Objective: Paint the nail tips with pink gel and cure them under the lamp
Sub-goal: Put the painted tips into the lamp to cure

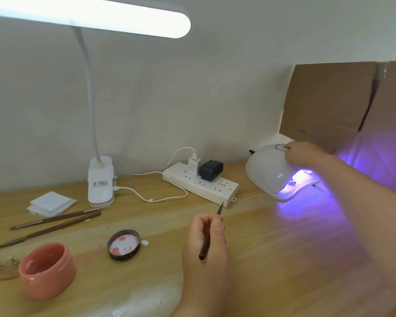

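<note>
1. While the left hand point(206, 236) grips the brush point(212, 232), the right hand point(301, 154) presses fingertips on the curing lamp point(269, 170) at the desk's back right.
2. Nail tips likely inside; light, slippery.
3. Pink gel jar point(47, 269) open, front left.

Both forearms are bare: no sleeve, watch or bracelet shows. The left hand point(207, 239) wears no glove and no ring, and its thumbnail is short and unpainted. The right hand point(303, 154) is also ungloved; its blurred fingers point(290, 154) give no further detail.
</note>
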`<state>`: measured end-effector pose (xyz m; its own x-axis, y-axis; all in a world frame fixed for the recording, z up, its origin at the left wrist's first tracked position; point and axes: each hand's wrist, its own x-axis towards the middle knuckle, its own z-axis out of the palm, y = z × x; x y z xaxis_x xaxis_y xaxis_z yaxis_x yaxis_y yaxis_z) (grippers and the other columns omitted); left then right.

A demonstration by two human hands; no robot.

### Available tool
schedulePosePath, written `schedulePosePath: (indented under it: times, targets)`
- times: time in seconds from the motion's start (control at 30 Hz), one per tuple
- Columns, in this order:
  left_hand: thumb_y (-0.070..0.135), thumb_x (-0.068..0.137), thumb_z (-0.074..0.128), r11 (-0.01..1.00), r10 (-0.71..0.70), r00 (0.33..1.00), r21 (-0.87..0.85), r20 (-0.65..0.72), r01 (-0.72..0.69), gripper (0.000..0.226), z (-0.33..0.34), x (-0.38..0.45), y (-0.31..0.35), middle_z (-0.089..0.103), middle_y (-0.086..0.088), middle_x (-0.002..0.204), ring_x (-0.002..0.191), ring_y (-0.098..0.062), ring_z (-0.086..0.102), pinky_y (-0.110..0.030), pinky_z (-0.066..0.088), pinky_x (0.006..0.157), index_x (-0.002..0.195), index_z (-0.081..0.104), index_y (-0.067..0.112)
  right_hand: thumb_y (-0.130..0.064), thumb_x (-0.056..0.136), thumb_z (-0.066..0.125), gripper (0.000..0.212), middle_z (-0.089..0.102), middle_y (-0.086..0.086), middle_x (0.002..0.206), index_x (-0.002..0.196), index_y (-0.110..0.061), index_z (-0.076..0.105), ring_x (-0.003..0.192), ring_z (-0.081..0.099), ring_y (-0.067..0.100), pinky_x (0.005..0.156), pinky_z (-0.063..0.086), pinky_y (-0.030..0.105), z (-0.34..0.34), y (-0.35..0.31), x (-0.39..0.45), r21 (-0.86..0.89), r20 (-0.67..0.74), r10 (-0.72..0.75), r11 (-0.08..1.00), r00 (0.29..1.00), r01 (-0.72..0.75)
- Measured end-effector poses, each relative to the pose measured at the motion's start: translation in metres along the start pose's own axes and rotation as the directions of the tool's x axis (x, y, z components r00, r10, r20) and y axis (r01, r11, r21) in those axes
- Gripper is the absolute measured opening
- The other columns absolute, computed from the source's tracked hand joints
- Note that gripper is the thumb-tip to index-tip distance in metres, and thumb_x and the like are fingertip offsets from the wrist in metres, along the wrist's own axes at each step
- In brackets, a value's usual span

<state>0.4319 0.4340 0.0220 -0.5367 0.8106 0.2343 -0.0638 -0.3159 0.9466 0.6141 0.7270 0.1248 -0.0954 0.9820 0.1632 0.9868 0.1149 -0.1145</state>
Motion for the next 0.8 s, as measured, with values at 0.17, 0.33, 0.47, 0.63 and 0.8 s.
schedulePosePath:
  times: [0.17,0.33,0.47,0.63,0.8]
  targets:
    - [0.024,0.1,0.05,0.997,0.037,0.999,0.073,0.002,-0.037,0.021,0.001,-0.001,0.0,0.056,0.012,0.07,0.066,-0.005,0.051,-0.033,0.048,0.065,0.081,0.06,0.024,-0.014,0.081,0.055,0.026,0.057,0.022,0.102,0.105,-0.005,0.048,0.102,0.052,0.038,0.073,0.038,0.033,0.008,-0.003,-0.042,0.256,-0.127,0.023,0.967,0.992,0.01]
    - [0.018,0.101,0.047,0.965,0.129,0.989,0.22,0.07,-0.142,0.016,-0.002,-0.005,0.006,0.05,0.004,0.075,0.069,-0.012,0.045,-0.025,0.038,0.065,0.086,0.055,0.019,-0.018,0.083,0.061,0.048,0.06,0.005,0.107,0.13,-0.01,0.051,0.096,0.058,0.026,0.08,0.047,0.035,0.032,-0.038,-0.125,0.511,-0.184,0.01,0.855,0.983,0.087]
    - [0.019,0.101,0.047,0.914,0.289,0.948,0.255,0.136,-0.315,0.01,-0.037,-0.018,0.039,0.049,0.006,0.081,0.075,-0.012,0.045,-0.023,0.038,0.071,0.093,0.054,0.02,-0.023,0.082,0.06,0.028,0.059,-0.005,0.083,0.11,-0.022,0.055,0.075,0.057,0.012,0.06,0.041,0.028,0.035,-0.074,-0.192,0.541,-0.158,-0.117,0.821,0.981,0.185]
    - [0.036,0.095,0.049,0.897,0.364,0.922,0.217,0.134,-0.385,0.012,-0.137,-0.053,0.081,0.058,0.013,0.079,0.079,-0.007,0.055,-0.021,0.044,0.073,0.096,0.057,0.027,-0.031,0.082,0.064,0.027,0.05,-0.009,0.053,0.059,-0.019,0.055,0.052,0.044,0.006,0.053,0.034,0.025,0.009,-0.149,-0.272,0.461,-0.117,-0.45,0.765,0.885,0.45]
    - [0.044,0.091,0.048,0.836,0.43,0.901,0.351,0.055,-0.421,0.014,-0.256,-0.066,0.111,0.062,0.002,0.09,0.083,-0.01,0.058,-0.015,0.045,0.074,0.095,0.058,0.037,-0.054,0.08,0.057,0.038,0.044,-0.015,0.048,0.059,-0.023,0.053,0.046,0.037,0.004,0.047,0.028,0.018,-0.011,-0.243,-0.341,0.547,0.012,-0.734,0.573,0.679,0.61]
